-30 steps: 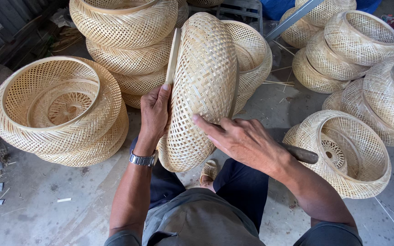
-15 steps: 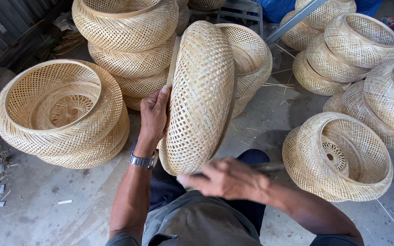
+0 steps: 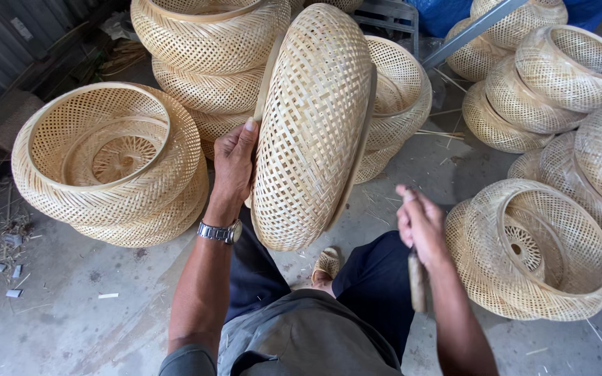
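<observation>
A round woven bamboo basket [image 3: 311, 125] stands on its edge in front of my knees. My left hand [image 3: 233, 167], with a metal watch at the wrist, grips the basket's left rim and keeps it upright. To the basket's right, clear of it, my right hand [image 3: 419, 223] is closed around a wooden-handled tool [image 3: 417, 278] whose handle points down toward my lap. The tool's working end is hidden by the fingers.
Stacks of similar woven baskets surround me: a wide one at left [image 3: 109, 163], a tall pile behind [image 3: 207, 56], another behind the held basket [image 3: 395, 90], several at right [image 3: 534, 247] [image 3: 552, 76]. A metal bar [image 3: 468, 31] slants at the back. Scraps litter the concrete floor [image 3: 57, 313].
My right hand has left the basket's woven face, dropped toward my lap and come back up at the right holding the tool. The left hand keeps its grip on the rim.
</observation>
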